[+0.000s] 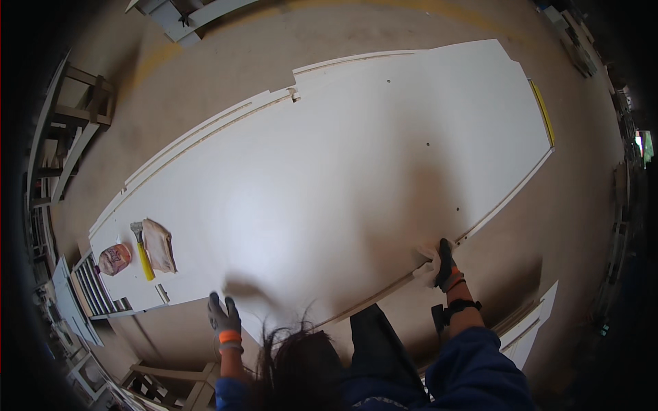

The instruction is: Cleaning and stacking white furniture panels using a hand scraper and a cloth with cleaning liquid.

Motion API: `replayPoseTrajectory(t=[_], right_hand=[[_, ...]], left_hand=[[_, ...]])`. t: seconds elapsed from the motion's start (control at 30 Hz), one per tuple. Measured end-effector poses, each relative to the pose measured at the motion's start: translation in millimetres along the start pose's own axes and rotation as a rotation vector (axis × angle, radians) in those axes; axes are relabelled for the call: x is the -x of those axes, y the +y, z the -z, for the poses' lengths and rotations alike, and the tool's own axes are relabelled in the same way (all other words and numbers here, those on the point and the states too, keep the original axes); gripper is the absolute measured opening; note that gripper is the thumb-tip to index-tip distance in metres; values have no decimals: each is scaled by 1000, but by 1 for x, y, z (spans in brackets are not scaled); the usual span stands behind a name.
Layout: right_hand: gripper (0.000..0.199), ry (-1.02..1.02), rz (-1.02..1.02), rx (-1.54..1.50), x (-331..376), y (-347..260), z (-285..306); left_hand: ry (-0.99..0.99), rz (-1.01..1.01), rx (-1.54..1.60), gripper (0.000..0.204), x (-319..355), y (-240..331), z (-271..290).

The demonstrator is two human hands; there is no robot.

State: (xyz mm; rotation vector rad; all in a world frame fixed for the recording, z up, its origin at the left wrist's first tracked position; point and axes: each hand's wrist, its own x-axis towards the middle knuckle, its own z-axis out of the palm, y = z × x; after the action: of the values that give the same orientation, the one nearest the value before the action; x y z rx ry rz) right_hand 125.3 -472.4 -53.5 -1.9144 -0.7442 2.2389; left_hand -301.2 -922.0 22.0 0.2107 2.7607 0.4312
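- While I watch the head feed, the biggest item is the white panel (329,185), lying flat and running from 8 o'clock up to 2 o'clock across the frame; narrow white strips (205,133) sit along its far edge at 10 to 11 o'clock.
- Concrete floor (226,61) surrounds it; wooden frames and racks (68,130) stacked at 9 o'clock, more white offcuts (534,329) at 4 o'clock.
- Right hand (445,266), gloved, at 5 o'clock: closed around a white cloth (428,266) pressed on the panel's near edge.
- Left hand (223,316), gloved, at 7 o'clock: fingers spread flat, holding nothing, resting at or just off the panel's near edge; can't tell if it actually touches.
- Folded rag (159,244) at 8 o'clock on the panel, touching a yellow-handled hammer (142,252); a pink round pack (114,259) just beside them.
- Small dark holes (427,144) dot the panel towards 1 o'clock.
- Risks, my read:
  - cloth snagging on the panel's notched edge by the right hand, if dragged along the rim.
  - hammer, rag, pack sit near the panel's 8 o'clock end; a nudge to the panel could tip them off.
  - leaning weight on the near edge may flex or shift the panel, support underneath isn't visible.
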Motion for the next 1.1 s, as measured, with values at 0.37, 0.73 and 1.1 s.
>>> replayPoseTrajectory(t=[0.37, 0.73, 1.1], right_hand=[[66, 32, 83, -15, 27, 54, -61], [73, -79, -125, -342, 70, 51, -34], [79, 60, -154, -244, 12, 82, -14]], left_hand=[[99, -597, -348, 75, -171, 230, 7], [-89, -560, -479, 99, -208, 306, -15], [-198, -475, -452, 81, -238, 331, -15]])
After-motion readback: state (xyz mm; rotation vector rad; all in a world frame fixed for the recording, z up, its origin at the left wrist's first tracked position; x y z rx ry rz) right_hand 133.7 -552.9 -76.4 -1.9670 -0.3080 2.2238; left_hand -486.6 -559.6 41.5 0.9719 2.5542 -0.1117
